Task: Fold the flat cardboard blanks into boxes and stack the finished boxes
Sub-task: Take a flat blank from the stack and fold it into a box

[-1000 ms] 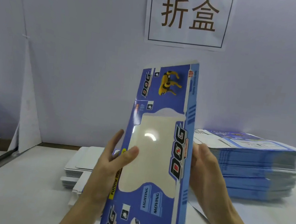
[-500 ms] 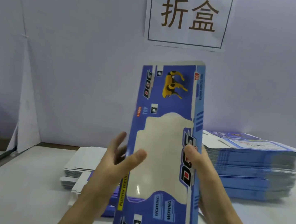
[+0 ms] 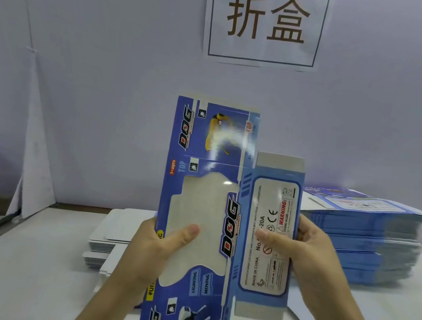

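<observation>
I see a blue cardboard blank (image 3: 205, 213) held upright above the white surface (image 3: 15, 268), printed "DOG" with a pale window cutout and a lighter side panel unfolded to the right. My left hand (image 3: 158, 247) pinches its left edge, thumb on the window; my right hand (image 3: 307, 255) pinches the side panel. A stack of blanks (image 3: 371, 234) lies behind, right.
</observation>
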The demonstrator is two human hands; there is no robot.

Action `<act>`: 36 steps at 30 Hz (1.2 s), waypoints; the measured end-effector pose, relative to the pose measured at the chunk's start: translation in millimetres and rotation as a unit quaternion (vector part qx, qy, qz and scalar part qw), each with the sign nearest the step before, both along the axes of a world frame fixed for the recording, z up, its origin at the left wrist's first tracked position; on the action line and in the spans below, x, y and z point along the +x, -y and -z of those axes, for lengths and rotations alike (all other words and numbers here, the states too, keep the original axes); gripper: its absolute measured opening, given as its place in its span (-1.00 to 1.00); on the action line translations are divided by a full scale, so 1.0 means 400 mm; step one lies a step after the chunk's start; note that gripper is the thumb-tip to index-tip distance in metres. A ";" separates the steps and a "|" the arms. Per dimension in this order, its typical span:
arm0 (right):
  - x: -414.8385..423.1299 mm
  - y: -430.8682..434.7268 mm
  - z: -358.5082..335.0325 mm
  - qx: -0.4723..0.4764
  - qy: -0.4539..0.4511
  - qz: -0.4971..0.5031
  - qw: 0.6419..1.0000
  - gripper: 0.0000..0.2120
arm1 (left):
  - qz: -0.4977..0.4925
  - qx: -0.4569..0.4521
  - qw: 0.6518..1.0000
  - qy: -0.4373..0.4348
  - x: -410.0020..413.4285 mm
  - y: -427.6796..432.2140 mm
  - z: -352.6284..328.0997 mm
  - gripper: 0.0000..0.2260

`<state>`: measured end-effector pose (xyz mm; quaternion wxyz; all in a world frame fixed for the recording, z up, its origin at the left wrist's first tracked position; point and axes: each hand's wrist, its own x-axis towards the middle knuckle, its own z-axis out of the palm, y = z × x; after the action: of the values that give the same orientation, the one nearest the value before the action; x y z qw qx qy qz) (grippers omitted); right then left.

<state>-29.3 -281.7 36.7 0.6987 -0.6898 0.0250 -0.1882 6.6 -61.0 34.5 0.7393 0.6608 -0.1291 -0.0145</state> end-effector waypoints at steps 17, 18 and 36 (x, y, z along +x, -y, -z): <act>0.008 -0.032 0.011 0.004 0.027 -0.047 0.999 -0.55 | 0.001 -0.016 1.000 -0.004 0.020 -0.032 -0.002 -0.67; 0.007 -0.034 0.008 0.002 0.016 -0.064 0.998 -0.55 | -0.008 -0.029 1.000 0.004 0.024 -0.034 -0.001 -0.65; 0.006 -0.028 0.000 0.282 -0.077 -0.116 0.949 -0.67 | -0.210 0.384 0.700 0.564 0.099 -0.073 0.051 -0.10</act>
<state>-26.8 -270.5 36.9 0.8776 -0.4752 0.0506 -0.0376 46.1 -31.6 14.0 0.1937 0.7820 -0.3628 0.4684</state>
